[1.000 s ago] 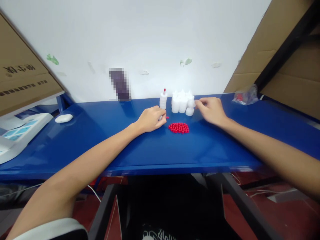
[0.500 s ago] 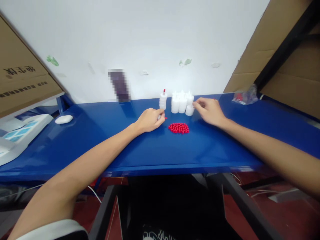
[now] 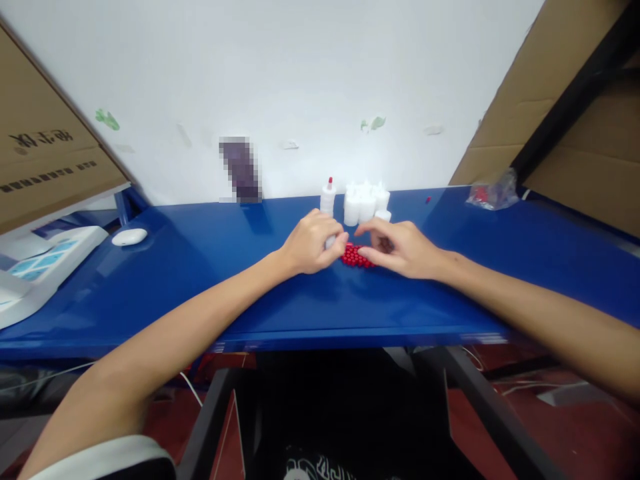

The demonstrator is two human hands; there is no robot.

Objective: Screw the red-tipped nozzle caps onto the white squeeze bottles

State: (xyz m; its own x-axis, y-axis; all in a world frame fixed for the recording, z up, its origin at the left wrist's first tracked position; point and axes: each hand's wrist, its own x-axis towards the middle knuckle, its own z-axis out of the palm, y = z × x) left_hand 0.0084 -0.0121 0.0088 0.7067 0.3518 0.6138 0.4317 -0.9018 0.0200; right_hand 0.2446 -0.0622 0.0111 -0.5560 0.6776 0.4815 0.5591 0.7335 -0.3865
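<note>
My left hand (image 3: 315,243) is closed around a small white bottle (image 3: 330,242), most of which the fingers hide. Opposite it, my right hand (image 3: 404,249) is curled with thumb and forefinger apart, and I see nothing between them. Its thumb is over the right side of a patch of small red caps (image 3: 353,256) on the blue table (image 3: 300,303). Behind my left hand stands a white bottle with a red tip (image 3: 327,198). To its right a cluster of white bottles (image 3: 361,205) stands close together, with a white round piece (image 3: 383,215) in front, partly hidden by my right hand.
A clear plastic bag (image 3: 495,192) with something red inside lies at the back right, and a small red piece (image 3: 428,200) lies nearer. On the left are a white oval case (image 3: 129,237) and a white device (image 3: 60,260). A white wall (image 3: 300,80) rises behind.
My right hand has come left and nearer, from beside the white bottles to the red caps, its fingers now apart. My left hand has shifted slightly right with its bottle.
</note>
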